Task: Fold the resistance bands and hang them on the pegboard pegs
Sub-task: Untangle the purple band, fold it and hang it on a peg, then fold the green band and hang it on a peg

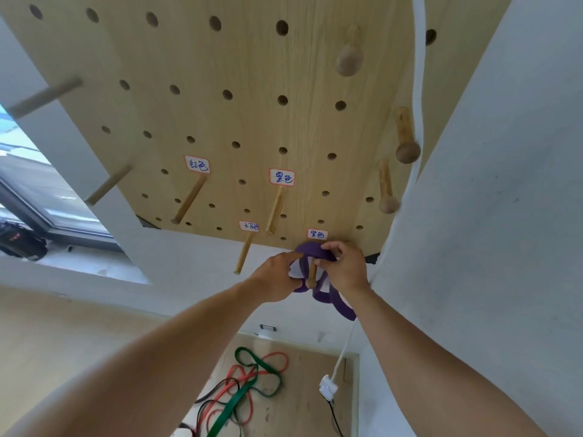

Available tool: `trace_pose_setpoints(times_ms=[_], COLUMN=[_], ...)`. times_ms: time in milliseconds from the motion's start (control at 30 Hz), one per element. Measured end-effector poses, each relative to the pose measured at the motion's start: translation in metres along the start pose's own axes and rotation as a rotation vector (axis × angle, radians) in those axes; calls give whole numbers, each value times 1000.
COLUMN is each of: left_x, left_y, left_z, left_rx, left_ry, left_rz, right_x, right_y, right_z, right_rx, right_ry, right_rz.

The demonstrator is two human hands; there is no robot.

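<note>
Head view: both hands seat the folded purple band on its labelled peg.
Left hand and right hand each pinch the loops; soft, light, springy rubber, best held at the fold.

Bright daylight enters from the window; wide-angle bending at edges, soft blur throughout.

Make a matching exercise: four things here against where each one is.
Things:
1. purple band
2. green band
3. white plug
4. right hand

Places:
A. on the floor, tangled with red and black bands
B. gripping the purple band
C. hanging on a white cord by the wall
D. looped over the lowest peg

Pairs: 1-D, 2-A, 3-C, 4-B
</note>
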State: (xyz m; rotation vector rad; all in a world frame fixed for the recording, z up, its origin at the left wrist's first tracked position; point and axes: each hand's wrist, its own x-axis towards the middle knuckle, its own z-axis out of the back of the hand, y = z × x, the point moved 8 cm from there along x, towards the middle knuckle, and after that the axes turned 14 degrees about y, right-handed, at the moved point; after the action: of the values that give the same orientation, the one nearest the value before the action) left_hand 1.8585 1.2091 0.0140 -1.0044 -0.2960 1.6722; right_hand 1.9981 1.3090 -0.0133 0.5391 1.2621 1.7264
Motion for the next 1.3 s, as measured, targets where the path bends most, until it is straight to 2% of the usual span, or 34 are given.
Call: trace_pose_setpoints(times_ms=[133, 333, 500, 600, 700, 867, 1067, 1300], left_x=[3, -18, -32, -49, -71, -117, -188, -283], left_y=[10, 22, 64, 87, 114, 167, 242, 358], left_z=[-4, -1, -6, -13, -20, -25, -28, -67], left_rx=[15, -27, -83, -157, -222, -235, -248, -416], left_ry=[-7, -82, -83, -102, -107, -113, -181, -197], left_rz=[6, 24, 122, 163, 205, 264, 332, 403], right_x=[1, -3, -14, -30, -49, -86, -122, -187], right_y=[3, 0, 6, 23, 53, 82, 61, 34], right_z=[3, 7, 1, -8, -33, -116, -228, -371], right_rx=[-98, -34, -9, 47, 3, -96, -219, -244], right_ry=[-8, -73, -123, -171, -224, -43, 249, 398], right_rz=[7, -90, -94, -37, 140, 307, 202, 86])
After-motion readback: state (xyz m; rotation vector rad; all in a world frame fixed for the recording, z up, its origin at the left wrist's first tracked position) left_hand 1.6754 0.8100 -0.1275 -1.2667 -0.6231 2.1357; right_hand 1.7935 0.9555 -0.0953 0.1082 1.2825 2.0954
